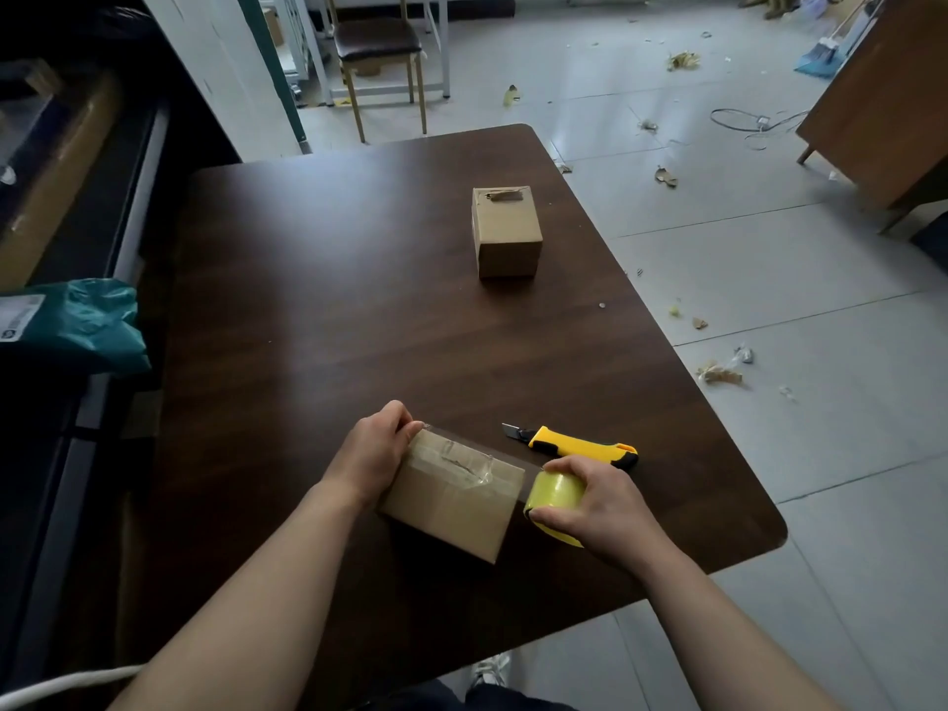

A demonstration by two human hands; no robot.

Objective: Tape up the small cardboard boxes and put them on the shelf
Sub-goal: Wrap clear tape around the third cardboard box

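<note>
A small cardboard box (454,497) lies near the front of the dark wooden table (359,310), with clear tape across its top seam. My left hand (372,454) grips the box's far left corner, fingers curled over the tape end. My right hand (597,502) holds a yellow-green tape roll (554,497) against the box's right edge. A second small cardboard box (507,230) stands upright farther back on the table, a torn strip on its top.
A yellow and black utility knife (579,446) lies just behind my right hand, blade out to the left. Dark shelving (77,207) with a teal parcel bag (87,325) runs along the left. A chair (379,59) stands beyond the table. Scraps litter the tiled floor at right.
</note>
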